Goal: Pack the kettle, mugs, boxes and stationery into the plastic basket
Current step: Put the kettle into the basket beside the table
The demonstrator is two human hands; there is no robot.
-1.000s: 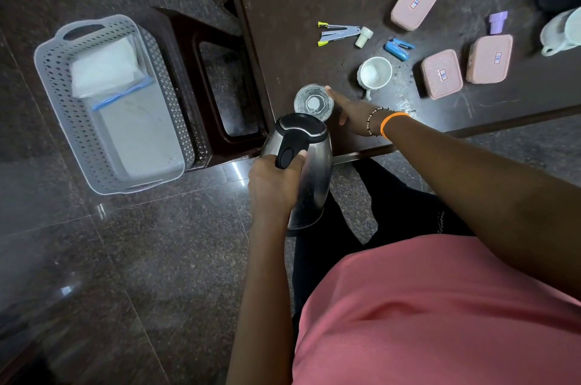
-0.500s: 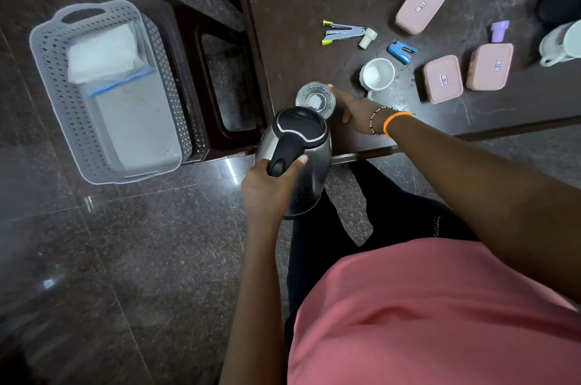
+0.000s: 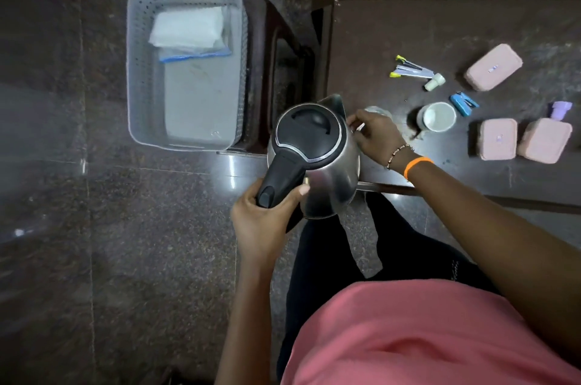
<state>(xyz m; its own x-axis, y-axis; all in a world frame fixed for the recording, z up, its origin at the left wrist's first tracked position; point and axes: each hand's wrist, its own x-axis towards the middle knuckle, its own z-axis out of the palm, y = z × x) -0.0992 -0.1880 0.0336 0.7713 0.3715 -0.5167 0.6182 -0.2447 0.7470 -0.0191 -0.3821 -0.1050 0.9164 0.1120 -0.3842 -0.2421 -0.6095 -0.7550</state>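
1. Since the earlier frame the kettle point(image 3: 314, 158) has turned so its lid faces up and its spout points toward the surface point(image 3: 440, 32), and the right hand point(image 3: 375, 137) has closed on the clear glass point(image 3: 379, 111) that it was only reaching for.
2. The left hand point(image 3: 264, 221) has its fingers point(image 3: 297, 192) wrapped tight round the kettle's black handle, thumb over the top, holding the kettle in the air over the near edge of the surface.
3. The right hand's fingers are curled over the glass just right of the kettle's spout; the glass is mostly hidden, and whether it has left the surface cannot be told.
4. Right of the kettle, past the glass, a white mug point(image 3: 438, 116) stands upright on the surface.
5. Just right of the mug lies a blue stapler point(image 3: 463, 102).
6. Further right of the kettle sit two pink boxes side by side point(image 3: 498, 139) point(image 3: 545, 141), with a third pink box point(image 3: 493, 66) beyond them and a small purple item point(image 3: 560, 108) by the rightmost.
7. Beyond the mug lie a silver stapler point(image 3: 410, 69) with yellow tips and a small pale cap point(image 3: 435, 82).
8. Left of the kettle, on the floor, stands the plastic basket point(image 3: 138, 76), holding white folded material point(image 3: 188, 26) and a clear blue-edged bag point(image 3: 201, 95).
9. A dark wooden stool point(image 3: 276, 70) sits between the basket and the kettle.
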